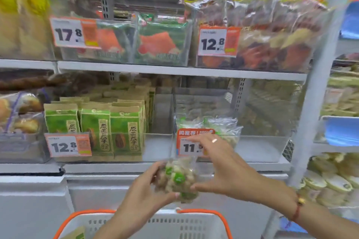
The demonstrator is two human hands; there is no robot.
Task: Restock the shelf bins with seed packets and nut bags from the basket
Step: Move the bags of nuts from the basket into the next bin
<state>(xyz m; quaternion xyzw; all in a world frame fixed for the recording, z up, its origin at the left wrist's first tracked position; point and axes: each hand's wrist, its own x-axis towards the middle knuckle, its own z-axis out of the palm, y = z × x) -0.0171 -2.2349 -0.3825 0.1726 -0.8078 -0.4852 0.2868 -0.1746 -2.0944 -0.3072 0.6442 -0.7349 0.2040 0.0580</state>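
The left hand [144,190] grips a clear nut bag [177,177] from the left and below, its fingers curled round the bag's edge and its thumb pressed against the lower front. The right hand [223,165] meets the same bag from the right: the thumb lies against the bag's lower right side, while the fingers, one wearing a ring, stretch up and left over the top of the bag, so this hand is fairly spread and pinches rather than clasps. The bag, full of pale nuts with green round marks on its film, hangs in the air between the two hands, just in front of the lower shelf edge and above the basket [171,223], a white perforated one with orange handles, in whose left corner the tip of a green-and-tan packet shows. Right behind the fingers stands a clear shelf bin [258,147] with an orange price tag [191,142] reading 11 and something hidden by the hand; a few similar clear bags [221,127] lie at its back. The bin just to the left holds upright green seed packets [110,128] in rows behind a 12.8 tag [68,144]. The upper shelf [174,71] carries more clear bins of blurred packaged snacks.
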